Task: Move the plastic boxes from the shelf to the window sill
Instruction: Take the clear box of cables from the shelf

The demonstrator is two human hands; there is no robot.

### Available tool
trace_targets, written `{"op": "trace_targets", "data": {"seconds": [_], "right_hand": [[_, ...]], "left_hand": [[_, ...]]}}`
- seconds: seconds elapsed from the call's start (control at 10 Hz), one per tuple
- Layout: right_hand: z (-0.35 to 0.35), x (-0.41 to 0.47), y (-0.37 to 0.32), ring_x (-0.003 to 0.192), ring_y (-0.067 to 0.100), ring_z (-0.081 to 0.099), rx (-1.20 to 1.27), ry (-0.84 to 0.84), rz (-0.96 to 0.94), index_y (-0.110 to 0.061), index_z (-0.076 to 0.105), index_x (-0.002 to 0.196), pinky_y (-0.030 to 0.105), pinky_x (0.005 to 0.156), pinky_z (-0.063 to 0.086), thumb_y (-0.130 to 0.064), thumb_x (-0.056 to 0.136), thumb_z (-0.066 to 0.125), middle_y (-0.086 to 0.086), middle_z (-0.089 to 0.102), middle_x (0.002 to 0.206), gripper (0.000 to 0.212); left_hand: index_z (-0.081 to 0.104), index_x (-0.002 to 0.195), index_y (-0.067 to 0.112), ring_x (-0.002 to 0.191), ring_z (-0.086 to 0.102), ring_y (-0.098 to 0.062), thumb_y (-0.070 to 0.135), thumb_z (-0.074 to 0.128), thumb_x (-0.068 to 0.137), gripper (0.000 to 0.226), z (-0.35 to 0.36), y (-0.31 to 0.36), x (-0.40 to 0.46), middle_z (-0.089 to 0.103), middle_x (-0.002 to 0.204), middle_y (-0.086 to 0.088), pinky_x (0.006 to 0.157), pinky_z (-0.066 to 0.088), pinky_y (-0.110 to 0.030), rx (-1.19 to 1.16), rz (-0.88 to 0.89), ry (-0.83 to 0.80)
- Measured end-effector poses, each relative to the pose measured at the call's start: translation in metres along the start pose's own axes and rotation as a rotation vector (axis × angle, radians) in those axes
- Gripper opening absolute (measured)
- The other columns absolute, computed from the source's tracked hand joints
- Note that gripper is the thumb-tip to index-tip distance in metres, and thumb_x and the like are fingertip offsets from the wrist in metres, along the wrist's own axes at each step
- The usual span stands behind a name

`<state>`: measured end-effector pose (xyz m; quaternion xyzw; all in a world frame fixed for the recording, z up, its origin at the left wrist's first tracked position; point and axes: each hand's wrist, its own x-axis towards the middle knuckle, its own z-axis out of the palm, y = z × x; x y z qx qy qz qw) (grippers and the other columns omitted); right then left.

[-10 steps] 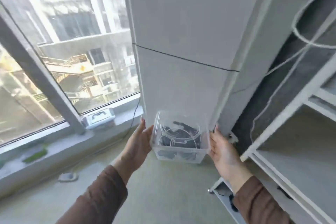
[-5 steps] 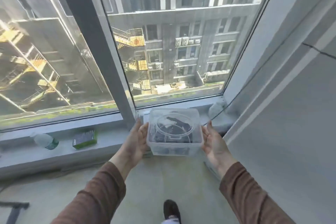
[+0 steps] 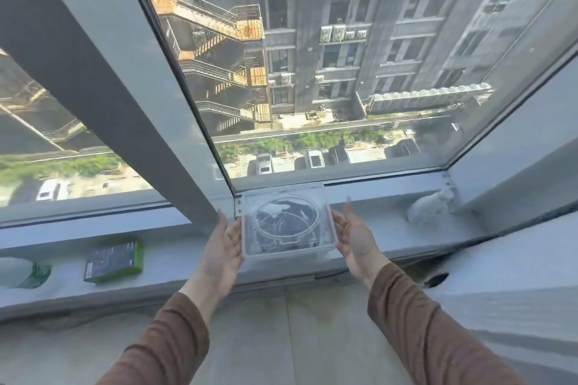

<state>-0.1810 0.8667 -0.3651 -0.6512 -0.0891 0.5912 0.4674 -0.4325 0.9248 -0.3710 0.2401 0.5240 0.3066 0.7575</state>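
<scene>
A clear plastic box with dark cables and a clear ring inside is over the white window sill, close to the glass beside the grey window post. Whether it rests on the sill I cannot tell. My left hand presses flat against its left side. My right hand is at its right side, palm toward the box, fingers straight. Both sleeves are brown.
On the sill to the left lie a green and black carton and a clear bottle with a green cap. A white crumpled lump sits in the right corner. A grey window post rises left of the box.
I turned from the shelf to the window and came closer. The box went forward and now is over the sill, held between both hands.
</scene>
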Motion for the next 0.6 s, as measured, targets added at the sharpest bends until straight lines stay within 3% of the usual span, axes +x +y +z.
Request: {"op": "trace_targets", "data": {"seconds": [0.2,0.3,0.4,0.5,0.6], "right_hand": [[0.000,0.013,0.005,0.121,0.023,0.067,0.003,0.018,0.013,-0.014,0.065,0.139,0.039,0.100,0.052,-0.080,0.073,0.048,0.004,0.074,0.130,0.095],[0.001,0.006,-0.004,0.137,0.020,0.056,-0.027,0.009,0.000,-0.013,0.055,0.149,0.040,0.119,0.035,-0.081,0.075,0.047,0.002,0.062,0.147,0.101],[0.005,-0.017,-0.026,0.144,0.016,0.047,0.012,0.025,-0.016,-0.009,0.047,0.153,0.030,0.116,0.029,-0.068,0.093,0.043,0.002,0.053,0.154,0.084],[0.018,-0.062,-0.060,0.141,0.016,0.050,0.066,-0.008,-0.070,-0.013,0.043,0.156,0.031,0.115,0.032,-0.071,0.072,0.059,0.004,0.054,0.155,0.104],[0.038,-0.139,-0.108,0.134,0.017,0.058,0.128,-0.084,-0.192,-0.015,0.059,0.143,0.037,0.119,0.034,-0.069,0.071,0.059,0.004,0.065,0.143,0.090]], "left_hand": [[0.049,0.150,0.010,0.134,0.058,-0.025,0.068,0.035,0.098,0.080,0.001,-0.003,0.012,0.062,0.147,-0.009,0.120,0.034,-0.046,-0.032,-0.013,0.010],[0.042,0.156,0.010,0.142,0.050,-0.022,0.070,0.036,0.096,0.085,0.002,0.002,0.006,0.053,0.156,-0.008,0.123,0.030,-0.043,-0.001,-0.030,0.031],[0.024,0.164,0.012,0.156,0.025,-0.017,0.068,0.033,0.098,0.087,0.008,0.018,-0.015,0.027,0.171,-0.003,0.127,0.015,-0.037,0.018,-0.001,0.069],[0.024,0.164,0.012,0.156,0.025,-0.017,0.065,0.032,0.099,0.084,0.027,0.054,-0.056,0.026,0.171,-0.002,0.126,0.017,-0.035,0.021,0.056,0.016],[0.029,0.162,0.014,0.154,0.031,-0.015,0.068,0.036,0.094,0.088,0.051,0.105,-0.125,0.033,0.169,-0.001,0.124,0.022,-0.033,0.017,0.164,-0.090]]}}
